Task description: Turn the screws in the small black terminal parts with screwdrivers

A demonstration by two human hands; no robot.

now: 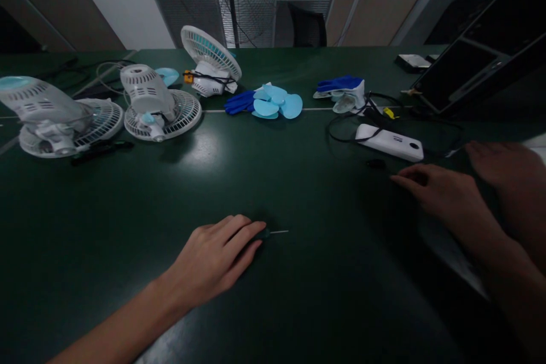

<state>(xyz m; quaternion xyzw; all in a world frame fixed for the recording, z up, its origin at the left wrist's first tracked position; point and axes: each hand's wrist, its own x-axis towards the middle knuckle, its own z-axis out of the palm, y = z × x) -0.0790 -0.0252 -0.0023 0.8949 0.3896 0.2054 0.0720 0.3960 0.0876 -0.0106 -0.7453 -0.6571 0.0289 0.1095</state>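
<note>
My left hand (219,250) lies low over the middle of the green table, fingers wrapped round the handle of a small screwdriver (279,231). The thin metal shaft points to the right; most of the handle is hidden under the fingers. Off to the right, my right hand (446,196) is held with thumb and forefinger close together. Whatever may be between those fingertips is too dark to make out. Just left of them a small black object (375,164) rests on the table. A white oblong device (390,142) with a black cable lies behind it.
Another person's blurred hand (505,162) is beside my right hand. White fan bodies (147,94) stand at the back left. Light-blue fan blades (277,101) and blue-and-white gloves (341,91) lie along the back. A dark case (490,40) stands at the right.
</note>
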